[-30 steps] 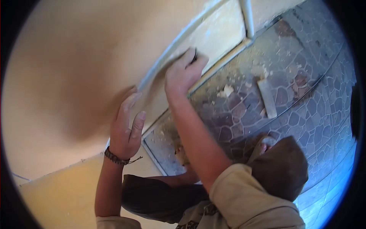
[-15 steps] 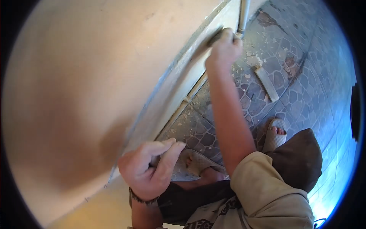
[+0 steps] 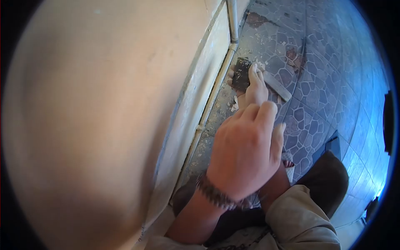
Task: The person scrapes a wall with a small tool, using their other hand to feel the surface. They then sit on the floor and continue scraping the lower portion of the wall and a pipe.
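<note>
My right hand (image 3: 257,89) is low over the floor beside the wall, turned palm up. In it lies a piece of dark sandpaper (image 3: 241,74), roughly rectangular and speckled with pale flakes. The fingers curl around its far left edge and the thumb lies along its right side. Closer to the camera is my left hand (image 3: 246,146), its back toward me and a braided bracelet on the wrist. Its fingers are loosely bent, the thumb stands apart, and nothing shows in it. It overlaps my right forearm in this view.
A plastered wall (image 3: 104,96) fills the left side, with a pale lower band (image 3: 204,87). A thin pipe (image 3: 216,89) runs along its foot and meets an upright pipe (image 3: 233,21). On the stone-patterned floor (image 3: 306,112) lie a flat strip (image 3: 277,86) and scattered flakes.
My right hand has come away from the wall with the sandpaper, moved down over the floor and turned palm up. My left hand has moved right and its pinch has loosened. The view has shifted.
</note>
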Available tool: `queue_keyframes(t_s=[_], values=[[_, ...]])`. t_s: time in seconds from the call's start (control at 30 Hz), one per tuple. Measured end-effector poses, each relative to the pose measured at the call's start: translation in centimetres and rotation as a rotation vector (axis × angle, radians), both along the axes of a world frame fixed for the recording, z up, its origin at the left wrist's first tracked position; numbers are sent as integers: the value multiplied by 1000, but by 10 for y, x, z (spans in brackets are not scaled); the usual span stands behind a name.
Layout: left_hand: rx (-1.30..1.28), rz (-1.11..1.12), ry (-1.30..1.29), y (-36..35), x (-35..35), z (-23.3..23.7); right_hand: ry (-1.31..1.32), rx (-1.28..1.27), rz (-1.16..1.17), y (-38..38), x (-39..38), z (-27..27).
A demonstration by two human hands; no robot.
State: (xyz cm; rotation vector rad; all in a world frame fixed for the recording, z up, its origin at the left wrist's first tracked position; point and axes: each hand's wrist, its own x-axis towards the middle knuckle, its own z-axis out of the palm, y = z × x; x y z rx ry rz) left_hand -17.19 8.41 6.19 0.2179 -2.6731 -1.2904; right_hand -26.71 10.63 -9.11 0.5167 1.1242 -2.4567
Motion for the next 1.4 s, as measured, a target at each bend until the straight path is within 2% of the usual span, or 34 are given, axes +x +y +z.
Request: queue_keyframes(t_s=[0.13, 0.23, 0.33, 0.43, 0.47, 0.53, 0.63, 0.77, 0.8, 0.83, 0.9, 1.03, 1.17, 1.4], values=[[-238, 20, -66, -16, 24, -8, -80, -84, 39, -10, 26, -14], [-642, 55, -207, -35, 48, -22, -104, -193, -7, -32, 43, -26], [-858, -34, -272, -56, 56, -46, -161, -217, -37, -51, 52, -15], [-1000, -117, -456, -61, 53, -44, -82, -175, 5, -52, 54, -2], [-1049, -190, -432, -68, 56, -43, -80, -176, 9, -48, 55, -1], [-1074, -207, -436, -72, 53, -46, -33, -192, 69, -38, 54, -5], [-1084, -214, -372, -77, 48, -55, 53, -57, 150, -43, 54, -12], [-872, -186, -146, -88, 54, -61, 106, 79, -48, -63, 63, -5], [-882, -196, -183, -88, 55, -57, 31, -63, -40, -61, 61, -2], [-893, -209, -210, -87, 54, -55, 46, -54, 48, -55, 58, -3], [-860, -200, -206, -87, 51, -59, -84, -354, 91, -44, 52, -5], [-776, -165, -197, -85, 49, -53, -294, -753, 249, -28, 30, -14], [-835, -232, -254, -85, 51, -54, -292, -863, 301, -21, 24, -20], [-808, -194, -282, -81, 47, -50, -361, -1144, 283, -23, 26, -35]])
